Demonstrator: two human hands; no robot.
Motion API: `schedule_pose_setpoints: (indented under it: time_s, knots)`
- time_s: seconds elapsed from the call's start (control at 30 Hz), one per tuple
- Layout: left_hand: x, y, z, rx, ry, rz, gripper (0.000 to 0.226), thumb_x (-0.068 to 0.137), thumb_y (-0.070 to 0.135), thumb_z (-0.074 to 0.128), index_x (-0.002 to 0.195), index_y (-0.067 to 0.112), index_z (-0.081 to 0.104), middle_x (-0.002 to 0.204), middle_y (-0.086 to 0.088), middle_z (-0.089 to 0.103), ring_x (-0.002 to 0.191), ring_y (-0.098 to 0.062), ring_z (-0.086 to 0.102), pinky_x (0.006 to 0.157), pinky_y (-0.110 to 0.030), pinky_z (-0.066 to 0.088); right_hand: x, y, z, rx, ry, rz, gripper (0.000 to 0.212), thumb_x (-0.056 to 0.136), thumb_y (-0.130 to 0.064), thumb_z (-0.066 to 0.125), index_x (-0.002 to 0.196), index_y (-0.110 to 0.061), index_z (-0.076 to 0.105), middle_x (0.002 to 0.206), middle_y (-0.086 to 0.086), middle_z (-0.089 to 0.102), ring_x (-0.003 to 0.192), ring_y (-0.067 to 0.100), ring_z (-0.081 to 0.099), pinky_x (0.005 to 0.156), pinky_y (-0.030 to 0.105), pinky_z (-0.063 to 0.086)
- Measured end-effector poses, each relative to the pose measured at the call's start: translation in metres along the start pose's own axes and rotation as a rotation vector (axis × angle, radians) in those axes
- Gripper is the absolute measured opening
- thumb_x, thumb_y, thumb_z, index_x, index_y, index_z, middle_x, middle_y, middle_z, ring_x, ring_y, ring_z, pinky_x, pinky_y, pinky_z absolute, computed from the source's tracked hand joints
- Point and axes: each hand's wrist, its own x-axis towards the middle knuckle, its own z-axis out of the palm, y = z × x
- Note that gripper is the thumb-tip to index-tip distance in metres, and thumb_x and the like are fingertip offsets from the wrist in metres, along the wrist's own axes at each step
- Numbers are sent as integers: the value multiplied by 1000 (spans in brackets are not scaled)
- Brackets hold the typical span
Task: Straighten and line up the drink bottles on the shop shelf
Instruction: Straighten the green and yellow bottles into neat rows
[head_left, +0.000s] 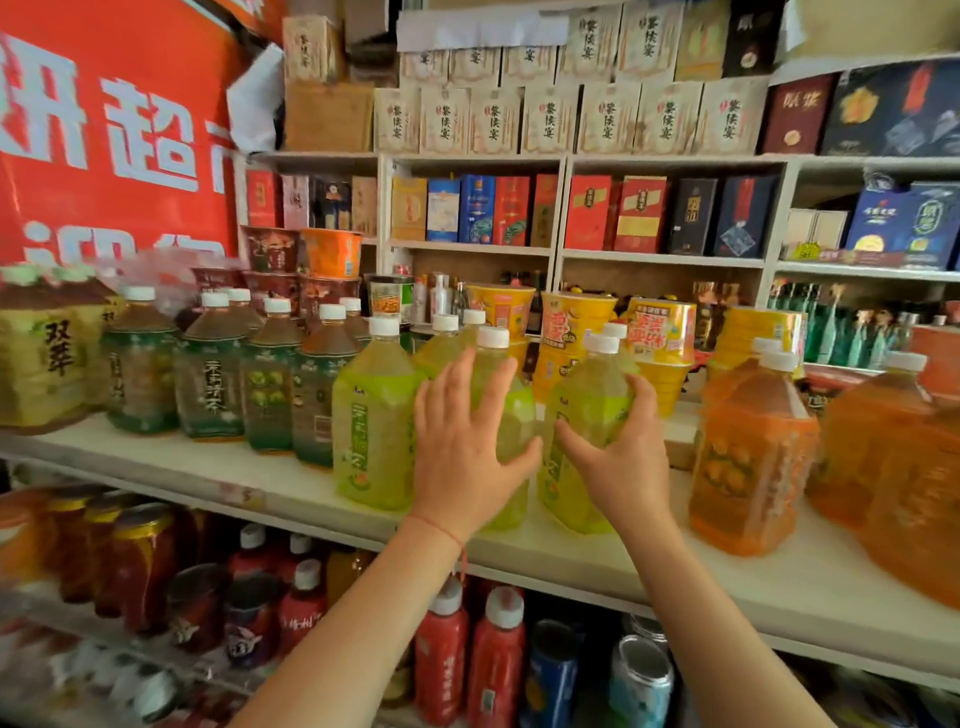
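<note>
Two hands on two green tea bottles at the front of the white shop shelf (519, 558).

The left hand (462, 457) lies flat, fingers spread, on the middle light-green plastic bottle (511, 410); the right hand (621, 457) grips its neighbour bottle (584, 415). Both stand upright, white caps up. A hard push could knock them into the orange juice bottle (748, 457).

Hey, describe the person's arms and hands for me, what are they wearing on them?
Both forearms are bare, with no sleeves in view. The left hand has a thin red string bracelet round its wrist, with a short loose end hanging down. The right hand and its wrist carry nothing: no bracelet, watch or glove shows. No rings are visible on either hand.
</note>
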Motion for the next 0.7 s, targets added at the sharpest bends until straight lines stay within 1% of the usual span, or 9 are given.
schedule_pose_setpoints:
  time_s: [0.1,0.2,0.3,0.33,0.4,0.47,0.53,0.6,0.7]
  knots:
    - [1,-1,4,-21,95,28,76,84,57,61,150,23,44,157,-17,36,141,-37,36,117,-55,27,6,-2,14,-95,-20,17,96,83,-50,76,155,-19,19,152,8,40,130,29,50,92,43,49]
    - [1,0,5,-39,147,-2,74,80,52,64,145,22,48,153,-19,41,138,-39,39,113,-58,32,9,-5,22,-161,-81,62,99,86,-60,67,155,-14,14,153,13,39,129,35,51,91,45,48]
    - [1,11,7,-102,185,-51,69,76,38,68,138,14,50,153,-24,38,143,-43,32,117,-62,24,7,-5,11,-307,-132,42,83,92,-67,46,153,-15,26,149,13,47,126,34,54,85,42,49]
    - [-1,18,9,-143,217,-45,64,75,29,68,133,10,51,155,-26,35,147,-44,27,121,-61,19,5,-5,1,-373,-80,-8,74,95,-66,38,148,-15,38,141,12,53,123,32,55,82,39,46]
    - [-5,37,13,-261,294,31,54,75,13,66,126,3,52,157,-29,31,150,-44,21,123,-58,15,2,-1,-24,-444,207,-177,55,102,-56,38,124,-11,61,117,12,62,110,30,56,77,36,41]
    - [-6,59,15,-401,313,121,49,78,8,64,125,2,53,156,-27,33,151,-42,22,123,-56,19,5,7,-50,-507,543,-293,33,97,-34,57,115,-6,62,109,16,59,102,30,51,80,37,40]
    - [-2,81,17,-511,284,168,45,80,8,62,124,2,55,152,-23,39,149,-40,28,122,-53,24,12,19,-75,-537,657,-222,45,89,-27,65,125,-3,54,117,20,56,107,35,49,89,41,41]
    - [4,102,21,-594,224,165,41,81,12,58,122,3,57,146,-20,46,143,-37,37,120,-48,29,18,34,-98,-436,513,-29,71,86,-39,72,141,-6,41,130,19,50,119,35,47,95,39,40]
    - [9,132,27,-715,82,83,46,82,25,51,123,6,56,136,-14,53,132,-28,44,116,-44,36,21,59,-121,-82,109,232,104,74,-44,86,153,-22,22,142,5,42,133,25,44,100,35,42]
